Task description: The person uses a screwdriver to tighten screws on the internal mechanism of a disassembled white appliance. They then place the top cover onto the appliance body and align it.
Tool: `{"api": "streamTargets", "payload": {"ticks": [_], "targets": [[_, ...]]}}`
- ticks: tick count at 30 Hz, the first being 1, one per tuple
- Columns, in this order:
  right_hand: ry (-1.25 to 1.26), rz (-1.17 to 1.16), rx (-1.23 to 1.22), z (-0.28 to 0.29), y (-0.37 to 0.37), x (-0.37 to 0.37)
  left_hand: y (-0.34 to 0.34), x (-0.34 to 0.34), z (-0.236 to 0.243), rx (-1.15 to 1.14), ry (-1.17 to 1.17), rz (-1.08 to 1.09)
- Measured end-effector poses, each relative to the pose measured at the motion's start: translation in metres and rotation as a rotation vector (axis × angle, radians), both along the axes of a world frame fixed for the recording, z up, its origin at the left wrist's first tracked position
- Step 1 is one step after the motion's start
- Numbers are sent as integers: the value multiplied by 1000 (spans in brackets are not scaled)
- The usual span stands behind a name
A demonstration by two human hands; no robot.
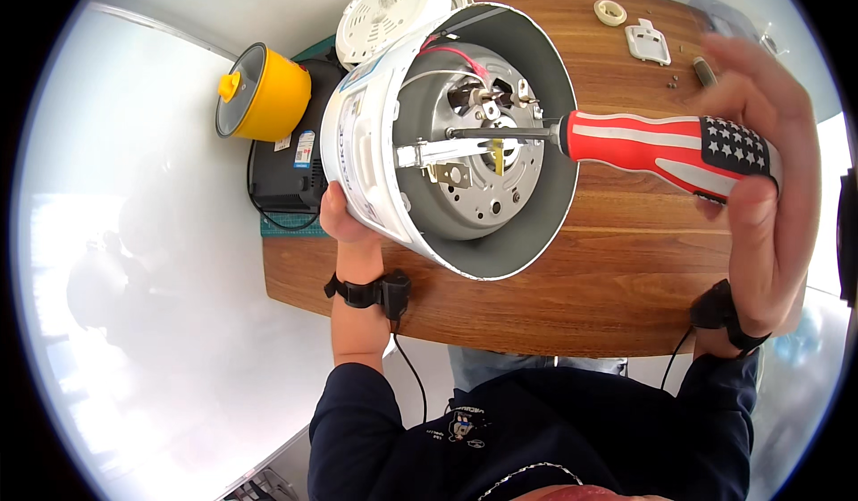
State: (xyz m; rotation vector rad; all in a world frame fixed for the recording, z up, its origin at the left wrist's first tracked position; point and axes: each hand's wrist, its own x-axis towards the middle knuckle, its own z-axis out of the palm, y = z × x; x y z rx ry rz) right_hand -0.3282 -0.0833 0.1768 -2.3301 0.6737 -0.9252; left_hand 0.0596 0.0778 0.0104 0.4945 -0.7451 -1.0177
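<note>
A white rice cooker body (pixel 361 157) lies tipped on its side with its underside toward the right, showing a metal pan (pixel 460 193), wires and brackets inside. My left hand (pixel 344 218) grips the shell's lower left; most of its fingers are hidden behind it. A screwdriver (pixel 643 141) with a red, white and black star-patterned handle reaches into the cooker, its shaft lying across the metal parts. Around the handle's butt end is my right hand (pixel 773 161), thumb against it and a fingertip showing below; its upper fingers are slightly blurred.
Left of the cooker, a yellow pot (pixel 277 94) stands on a black box (pixel 277 175) over a green mat. A white vented cover (pixel 393 18) rests behind. At the far right of the wooden table (pixel 536 313) are a cream ring (pixel 609 12), a white plate (pixel 647 42) and small screws (pixel 673 82).
</note>
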Motion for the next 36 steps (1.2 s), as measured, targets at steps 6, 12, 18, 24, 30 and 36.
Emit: {"api": "streamTargets", "payload": {"ticks": [6, 12, 18, 24, 30, 36], "targets": [[53, 72, -31, 1, -8, -17, 1, -2, 0, -3, -35, -30], [-34, 226, -371, -4, -26, -11, 2, 10, -5, 5, -62, -53], [11, 14, -126, -5, -15, -20, 4, 2, -4, 21, -43, -45], [75, 169, -106, 1, -25, -28, 0, -1, 3, -7, -52, -96], [-87, 14, -132, -8, -1, 0, -4, 1, 2, -65, -38, -188], [-8, 90, 74, -4, -8, -28, 1, -1, 0, -26, -40, -105]]}}
